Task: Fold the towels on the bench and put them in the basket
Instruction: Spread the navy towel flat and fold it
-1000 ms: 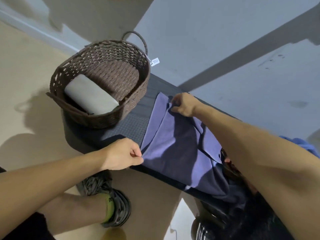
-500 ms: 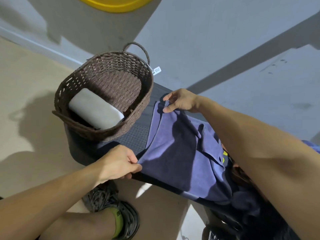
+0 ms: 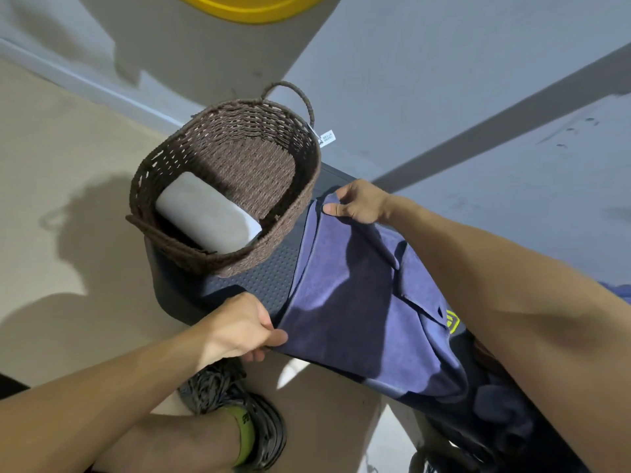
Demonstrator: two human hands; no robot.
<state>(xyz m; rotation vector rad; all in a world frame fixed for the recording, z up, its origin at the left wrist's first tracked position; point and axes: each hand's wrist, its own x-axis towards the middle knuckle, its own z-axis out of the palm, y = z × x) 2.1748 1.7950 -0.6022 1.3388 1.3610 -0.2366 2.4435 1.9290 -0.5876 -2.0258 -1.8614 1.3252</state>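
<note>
Both hands, left hand (image 3: 242,327) and right hand (image 3: 356,204), still pinch the purple towel (image 3: 358,302), now lifted slightly higher.

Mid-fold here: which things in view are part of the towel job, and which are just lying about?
Job:
blue towel, pinched by left hand and right hand
bench
basket
folded white towel inside it

Lying about:
yellow object at the top edge
basket tag
</note>
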